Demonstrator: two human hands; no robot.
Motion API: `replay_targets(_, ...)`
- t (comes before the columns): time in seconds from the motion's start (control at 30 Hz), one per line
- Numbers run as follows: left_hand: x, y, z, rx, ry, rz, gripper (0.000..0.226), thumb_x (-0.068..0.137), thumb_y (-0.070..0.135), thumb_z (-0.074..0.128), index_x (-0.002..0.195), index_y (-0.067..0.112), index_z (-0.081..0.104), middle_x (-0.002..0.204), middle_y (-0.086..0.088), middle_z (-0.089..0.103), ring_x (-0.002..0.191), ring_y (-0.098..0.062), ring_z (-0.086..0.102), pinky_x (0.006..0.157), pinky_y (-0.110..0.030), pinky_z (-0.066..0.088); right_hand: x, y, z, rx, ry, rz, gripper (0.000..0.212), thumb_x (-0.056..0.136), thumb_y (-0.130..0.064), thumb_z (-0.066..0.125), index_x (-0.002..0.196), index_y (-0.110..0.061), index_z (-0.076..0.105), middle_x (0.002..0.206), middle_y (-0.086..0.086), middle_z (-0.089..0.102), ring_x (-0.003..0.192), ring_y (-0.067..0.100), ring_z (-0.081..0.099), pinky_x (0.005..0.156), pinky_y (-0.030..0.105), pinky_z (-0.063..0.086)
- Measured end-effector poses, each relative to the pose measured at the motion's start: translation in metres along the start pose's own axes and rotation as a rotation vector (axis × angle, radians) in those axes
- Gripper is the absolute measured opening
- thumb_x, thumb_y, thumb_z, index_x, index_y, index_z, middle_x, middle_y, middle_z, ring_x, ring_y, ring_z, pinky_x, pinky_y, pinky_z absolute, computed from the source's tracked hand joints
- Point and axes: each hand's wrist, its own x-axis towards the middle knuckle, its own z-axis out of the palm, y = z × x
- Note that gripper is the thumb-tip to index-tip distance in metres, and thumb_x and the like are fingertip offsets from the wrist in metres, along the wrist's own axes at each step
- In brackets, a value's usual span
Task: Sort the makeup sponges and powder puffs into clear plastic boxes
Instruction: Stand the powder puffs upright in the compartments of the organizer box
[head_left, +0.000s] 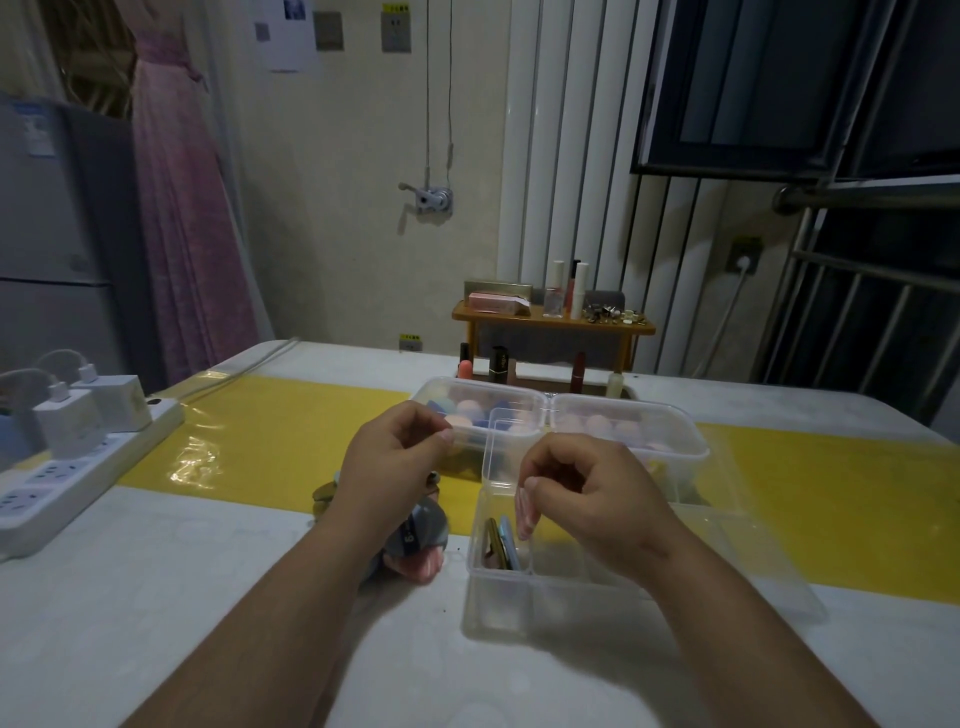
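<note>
My right hand (587, 493) pinches a pink powder puff (524, 512) edge-on above the left compartment of a divided clear box (582, 587). An olive and a blue puff (501, 543) stand upright in that compartment. My left hand (395, 457) hovers with its fingers curled and nothing visible in it, above a small pile of grey and pink puffs (421, 545) on the table. Behind the hands stand two clear boxes: the left box (441, 387) holds blue and pink sponges, the right box (691, 441) holds pink ones.
A white power strip (78, 473) with plugged chargers lies at the left table edge. A yellow mat (270, 436) crosses the table. Lipsticks (498, 364) and a small wooden shelf (550, 322) of cosmetics stand behind the boxes.
</note>
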Motion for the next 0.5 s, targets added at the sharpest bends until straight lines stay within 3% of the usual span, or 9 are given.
replay_targets(0.13,-0.0002,0.0007,-0.0001,-0.004,-0.003,-0.010,0.011,0.089,0.008,0.068,0.081,0.016,0.068,0.071,0.001,0.067,0.065,-0.015,0.060,0.052,-0.026,0.053,-0.0006,-0.0009,0.0010,-0.004,-0.025,0.017,0.010,0.078,-0.017,0.058,0.076,-0.019,0.068,0.071,0.004,0.068,0.073,0.028,0.067,0.073,0.052,0.055)
replay_targets(0.27,-0.0005,0.0013,-0.0003,-0.013,-0.002,-0.013,0.009,0.089,0.007,0.067,0.083,0.013,0.068,0.074,-0.003,0.067,0.064,-0.015,0.059,0.049,-0.023,0.050,-0.0006,-0.0009,0.0012,-0.013,-0.063,0.040,0.012,0.080,-0.014,0.062,0.076,-0.022,0.069,0.072,0.002,0.069,0.072,0.020,0.068,0.075,0.048,0.057)
replay_targets(0.4,-0.0009,0.0024,-0.0006,-0.009,0.002,-0.015,0.007,0.089,0.007,0.067,0.084,0.011,0.068,0.078,-0.009,0.068,0.065,-0.015,0.060,0.050,-0.023,0.051,-0.0006,0.0000,0.0023,-0.075,-0.128,0.083,0.018,0.084,-0.013,0.062,0.077,-0.027,0.071,0.074,-0.011,0.070,0.069,0.002,0.065,0.063,0.016,0.051)
replay_targets(0.5,-0.0009,0.0030,-0.0014,-0.006,0.001,-0.010,0.006,0.090,0.007,0.067,0.085,0.010,0.068,0.082,-0.013,0.068,0.068,-0.019,0.061,0.052,-0.028,0.054,0.0003,0.0006,0.0025,-0.138,-0.161,0.102,0.022,0.083,-0.017,0.061,0.075,-0.036,0.068,0.075,-0.016,0.070,0.070,0.000,0.063,0.062,0.013,0.045)
